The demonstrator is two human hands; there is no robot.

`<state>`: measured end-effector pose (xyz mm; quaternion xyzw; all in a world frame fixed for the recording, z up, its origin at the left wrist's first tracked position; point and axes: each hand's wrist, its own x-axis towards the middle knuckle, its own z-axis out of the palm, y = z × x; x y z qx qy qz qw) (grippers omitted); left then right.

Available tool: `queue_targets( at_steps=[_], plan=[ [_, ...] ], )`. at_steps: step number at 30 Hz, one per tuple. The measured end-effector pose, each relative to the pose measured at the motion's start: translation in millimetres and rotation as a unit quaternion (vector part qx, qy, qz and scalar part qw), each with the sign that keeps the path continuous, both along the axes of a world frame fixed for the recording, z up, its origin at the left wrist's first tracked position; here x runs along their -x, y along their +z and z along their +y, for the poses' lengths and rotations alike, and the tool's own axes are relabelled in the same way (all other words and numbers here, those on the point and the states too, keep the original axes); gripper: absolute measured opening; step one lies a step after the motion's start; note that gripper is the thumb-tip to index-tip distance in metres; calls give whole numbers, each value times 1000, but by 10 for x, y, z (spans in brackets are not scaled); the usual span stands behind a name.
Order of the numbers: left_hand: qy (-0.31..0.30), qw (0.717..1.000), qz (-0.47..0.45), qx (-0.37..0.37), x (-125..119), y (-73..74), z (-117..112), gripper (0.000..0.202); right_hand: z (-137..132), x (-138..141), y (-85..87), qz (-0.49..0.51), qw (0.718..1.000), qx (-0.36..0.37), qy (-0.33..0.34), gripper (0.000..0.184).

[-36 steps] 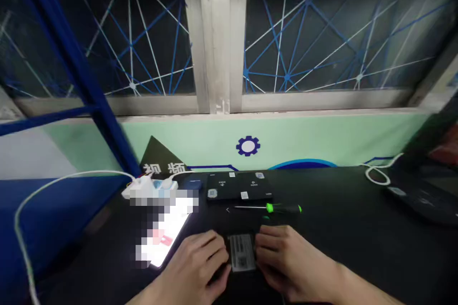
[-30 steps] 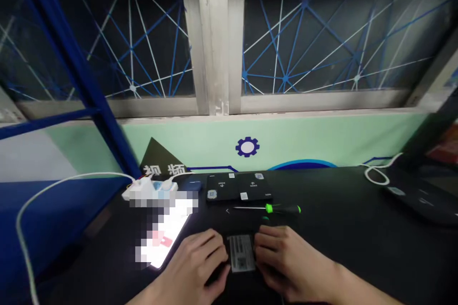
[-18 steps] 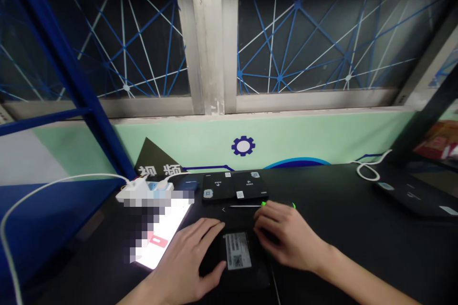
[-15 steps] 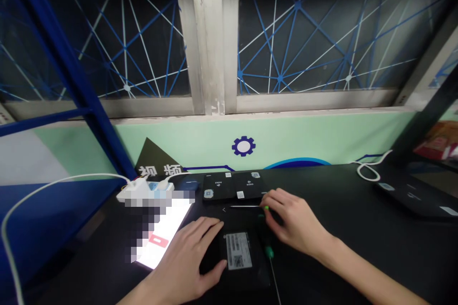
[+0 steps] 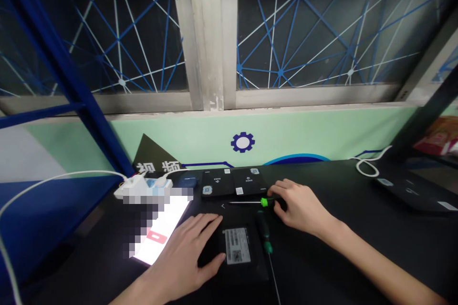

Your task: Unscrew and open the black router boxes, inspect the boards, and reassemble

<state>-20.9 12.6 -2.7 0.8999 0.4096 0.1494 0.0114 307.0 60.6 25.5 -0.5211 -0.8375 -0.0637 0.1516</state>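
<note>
My left hand (image 5: 182, 253) lies flat with fingers apart, its fingertips on a flat black device (image 5: 246, 269) that has a white-grey label (image 5: 236, 246). My right hand (image 5: 300, 205) is farther forward, its fingers closed over the black handle of a green-collared screwdriver (image 5: 266, 202). That screwdriver's thin shaft points left along the table. A second green-and-black screwdriver (image 5: 264, 233) lies beside the device, its shaft running toward me. A black panel with small stickers (image 5: 234, 185) sits just beyond the first shaft.
A lit phone (image 5: 161, 228), partly pixelated, lies left of my left hand on the black table (image 5: 339, 248). Behind it stand a white power strip (image 5: 143, 188) and a small dark blue case (image 5: 188, 181). A black pad (image 5: 411, 190) and coiled white cable lie right.
My right hand has left the device's right side and moved forward onto the screwdriver handle. A second screwdriver now shows beside the device. My left hand has eased back and flattened.
</note>
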Motion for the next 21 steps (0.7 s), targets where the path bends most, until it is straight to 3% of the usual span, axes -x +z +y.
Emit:
queue_targets(
  at_steps=[8,15,21],
  plan=[
    [3,999,-17,36,-12,31,14,58,10,-12,-35,-37,999,6,23,16],
    [-4,998,-21,53,-16,76,6,58,-8,-33,5,-16,998,57,32,18],
    [-10,998,-31,57,-19,95,12,57,-48,-26,70,-23,998,42,38,18]
  ],
)
